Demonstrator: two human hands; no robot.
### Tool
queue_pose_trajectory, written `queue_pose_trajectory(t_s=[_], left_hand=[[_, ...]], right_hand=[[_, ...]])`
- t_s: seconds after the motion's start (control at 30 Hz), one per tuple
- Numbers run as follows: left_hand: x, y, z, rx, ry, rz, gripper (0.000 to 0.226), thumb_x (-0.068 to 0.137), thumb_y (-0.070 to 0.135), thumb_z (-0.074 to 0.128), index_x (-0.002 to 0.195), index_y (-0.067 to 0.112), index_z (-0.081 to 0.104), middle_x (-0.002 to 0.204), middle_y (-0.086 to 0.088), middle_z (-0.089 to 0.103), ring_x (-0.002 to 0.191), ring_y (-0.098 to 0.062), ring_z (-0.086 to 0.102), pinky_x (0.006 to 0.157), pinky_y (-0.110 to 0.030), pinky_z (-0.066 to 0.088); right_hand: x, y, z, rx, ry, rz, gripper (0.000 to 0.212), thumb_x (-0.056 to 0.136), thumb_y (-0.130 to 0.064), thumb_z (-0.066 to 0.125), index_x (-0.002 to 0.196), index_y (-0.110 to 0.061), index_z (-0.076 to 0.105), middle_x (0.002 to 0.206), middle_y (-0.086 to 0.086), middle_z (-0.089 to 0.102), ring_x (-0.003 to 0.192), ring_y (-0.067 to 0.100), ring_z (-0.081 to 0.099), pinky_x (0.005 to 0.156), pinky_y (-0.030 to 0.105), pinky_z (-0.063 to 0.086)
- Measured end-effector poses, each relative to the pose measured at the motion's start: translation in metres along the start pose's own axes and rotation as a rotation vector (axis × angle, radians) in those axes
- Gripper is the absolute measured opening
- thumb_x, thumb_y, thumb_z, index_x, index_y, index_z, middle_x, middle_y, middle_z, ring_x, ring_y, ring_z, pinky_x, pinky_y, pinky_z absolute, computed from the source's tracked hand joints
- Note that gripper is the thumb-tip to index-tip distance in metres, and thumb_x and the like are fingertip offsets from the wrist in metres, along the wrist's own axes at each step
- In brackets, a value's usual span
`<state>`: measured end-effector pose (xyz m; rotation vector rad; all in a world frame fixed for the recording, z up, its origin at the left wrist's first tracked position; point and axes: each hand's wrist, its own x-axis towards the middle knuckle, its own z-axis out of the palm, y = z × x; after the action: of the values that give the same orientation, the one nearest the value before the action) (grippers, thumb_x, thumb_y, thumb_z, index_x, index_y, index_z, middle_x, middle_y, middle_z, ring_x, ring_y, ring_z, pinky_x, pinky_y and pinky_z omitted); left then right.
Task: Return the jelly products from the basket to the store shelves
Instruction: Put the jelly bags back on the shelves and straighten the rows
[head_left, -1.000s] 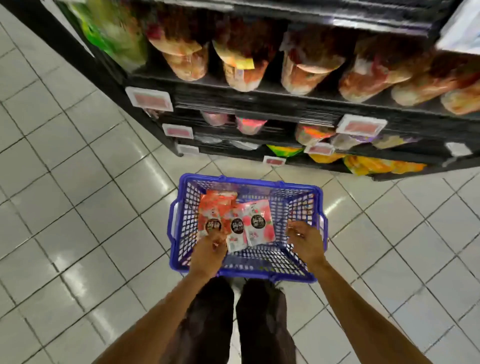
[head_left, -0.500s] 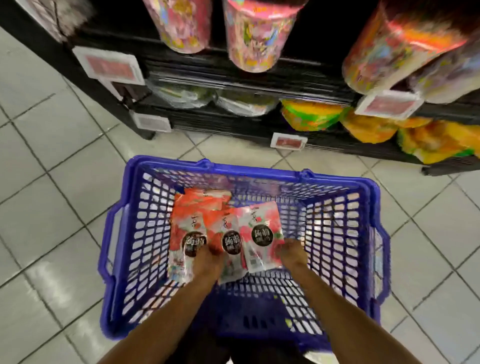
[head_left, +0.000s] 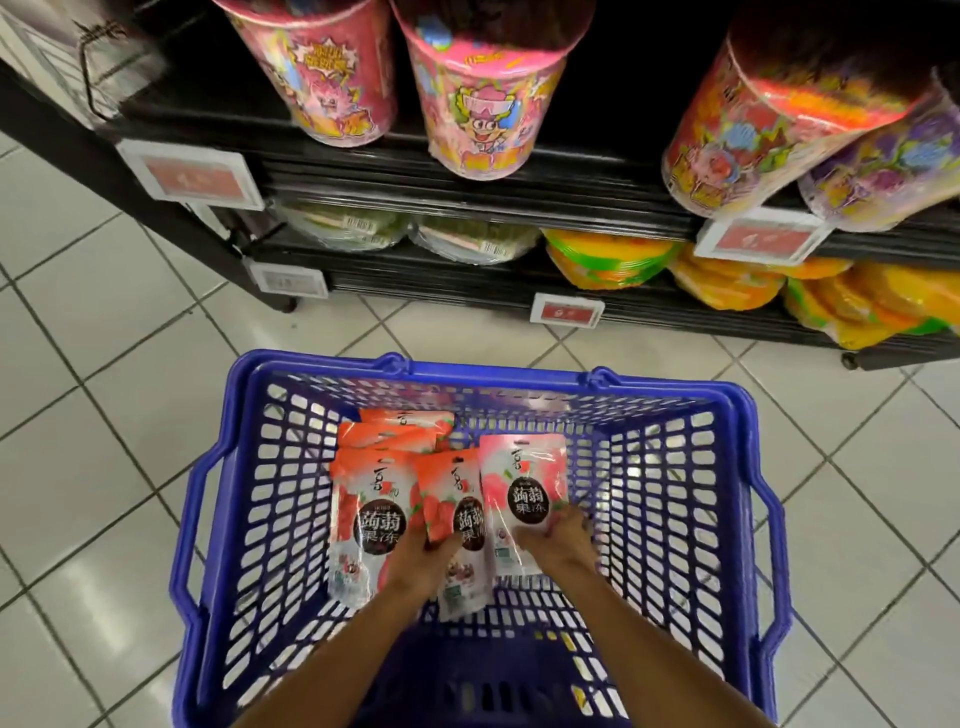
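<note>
Since the earlier frame the view has dropped closer, and both hands stay low among the jelly pouches. The left hand curls round the lower part of the middle pouch. The right hand pinches the lower right corner of the pink pouch. A third pouch and more orange ones lie by the left wall of the basket. Its right half is open mesh. Round black labels read 蒟蒻果冻. The basket stands on the tiled floor, near the bottom shelf of yellow bags. Above stand pink tubs. The writing on the red price tags is too small to read.
</note>
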<state>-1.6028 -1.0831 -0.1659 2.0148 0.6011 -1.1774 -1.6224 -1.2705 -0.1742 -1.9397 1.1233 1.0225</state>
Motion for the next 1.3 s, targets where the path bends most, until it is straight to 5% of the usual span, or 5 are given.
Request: queue_pose_trajectory(t_s=[0.27, 0.5, 0.67, 0.77, 1.3], left_hand=[[-0.009, 0.011, -0.017, -0.292, 0.161, -0.025, 0.037, 0.099, 0.030, 0.056, 0.066, 0.013, 0.057, 0.051, 0.004, 0.053, 0.046, -0.011, 0.047, 0.041, -0.020, 0.037], [-0.015, 0.030, -0.022, -0.387, -0.092, -0.117, 0.043, 0.088, 0.062, 0.054, 0.114, 0.027, 0.054, 0.110, 0.009, 0.056, 0.109, -0.014, 0.052, 0.101, -0.037, 0.044], [0.000, 0.023, -0.027, 0.016, 0.592, -0.070, 0.058, 0.091, 0.041, 0.060, 0.135, 0.007, 0.045, 0.139, -0.018, 0.048, 0.127, -0.037, 0.043, 0.099, -0.048, 0.044], [0.004, 0.012, -0.031, 0.102, 0.482, -0.299, 0.107, 0.076, 0.042, 0.079, 0.150, 0.003, 0.012, 0.155, -0.020, 0.018, 0.142, -0.040, 0.020, 0.114, -0.058, 0.025], [-0.075, 0.044, -0.063, -0.592, 0.152, -0.218, 0.046, 0.067, 0.018, 0.089, 0.106, 0.006, 0.067, 0.110, -0.016, 0.071, 0.095, -0.029, 0.069, 0.091, -0.043, 0.054]], right_hand=[[-0.004, 0.013, 0.006, 0.103, 0.168, 0.081, 0.092, 0.079, -0.025, 0.076, 0.149, -0.010, 0.018, 0.139, 0.019, 0.051, 0.129, 0.039, 0.047, 0.105, 0.047, 0.043], [-0.031, -0.021, 0.003, 0.736, -0.292, -0.078, 0.054, 0.076, -0.073, 0.059, 0.082, -0.020, 0.067, 0.073, 0.006, 0.069, 0.082, 0.019, 0.068, 0.093, 0.038, 0.043], [-0.023, -0.013, -0.008, 0.872, -0.178, 0.030, 0.050, 0.059, -0.028, 0.089, 0.101, -0.017, 0.064, 0.089, 0.000, 0.074, 0.087, 0.018, 0.068, 0.079, 0.038, 0.054], [-0.015, -0.001, -0.013, 0.851, -0.087, 0.039, 0.041, 0.067, -0.024, 0.087, 0.101, -0.018, 0.064, 0.091, 0.003, 0.071, 0.083, 0.019, 0.067, 0.072, 0.033, 0.051], [-0.091, 0.001, -0.082, 0.974, -0.089, -0.023, 0.038, 0.063, -0.027, 0.087, 0.095, -0.021, 0.068, 0.086, -0.004, 0.072, 0.084, 0.014, 0.064, 0.066, 0.028, 0.044]])
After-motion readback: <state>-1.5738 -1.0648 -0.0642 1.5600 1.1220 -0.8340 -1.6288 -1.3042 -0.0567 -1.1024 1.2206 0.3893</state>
